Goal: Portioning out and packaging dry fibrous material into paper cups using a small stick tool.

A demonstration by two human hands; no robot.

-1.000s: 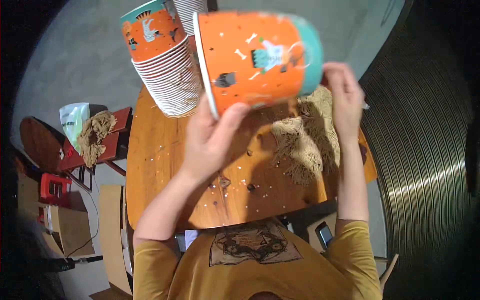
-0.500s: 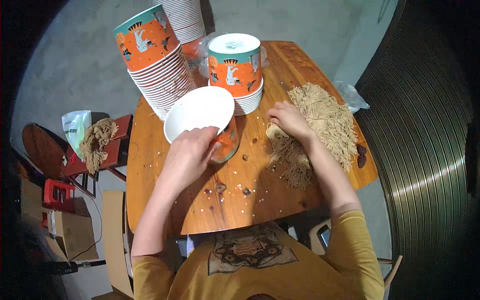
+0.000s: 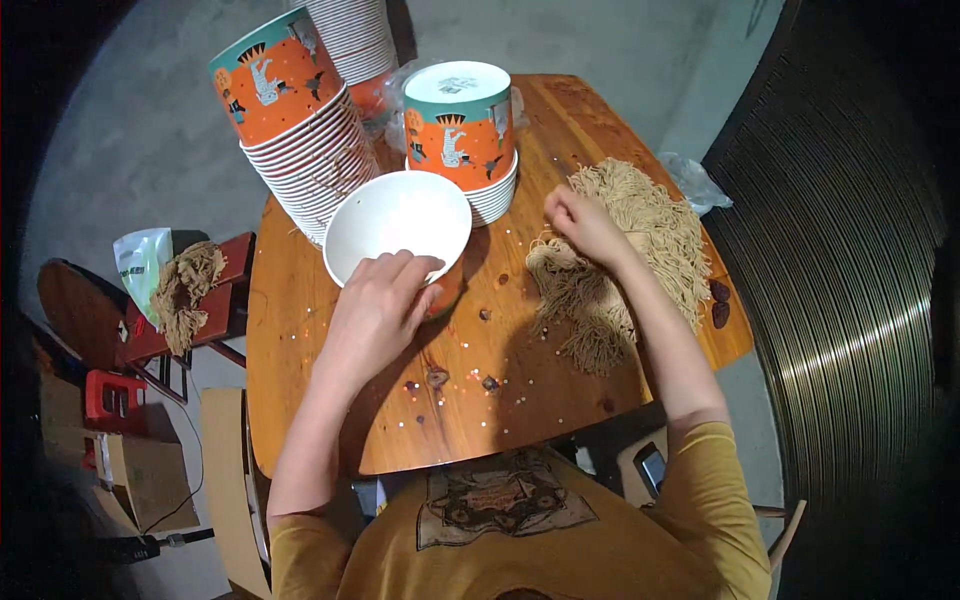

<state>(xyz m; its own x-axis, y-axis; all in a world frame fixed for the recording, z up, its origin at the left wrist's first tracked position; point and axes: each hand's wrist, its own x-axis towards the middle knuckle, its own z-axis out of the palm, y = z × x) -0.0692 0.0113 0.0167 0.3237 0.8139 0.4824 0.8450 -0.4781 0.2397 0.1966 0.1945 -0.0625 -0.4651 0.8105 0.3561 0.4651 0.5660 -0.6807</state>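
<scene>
My left hand [image 3: 375, 310] grips the near rim of a paper tub [image 3: 405, 215], white inside and orange outside. The tub leans a little, and its open mouth shows nothing inside. My right hand [image 3: 587, 228] is closed at the left side of a heap of beige cotton strings [image 3: 645, 220]. Its fingers are curled, and what they pinch, if anything, cannot be made out. Beneath that wrist lies a smaller string bundle [image 3: 580, 310] with a looped top and frayed, darker ends.
A tall leaning stack of nested tubs [image 3: 310, 150] stands behind the held one, with a shorter upside-down stack [image 3: 460, 140] beside it. Coloured specks dot the wooden table [image 3: 470, 410]. A clear plastic bag [image 3: 692, 185] lies past the strings. Ribbed dark shutter [image 3: 840, 300] rises at right.
The held tub has turned more upright, so its orange side shows less. My right hand has shifted slightly to the right over the strings.
</scene>
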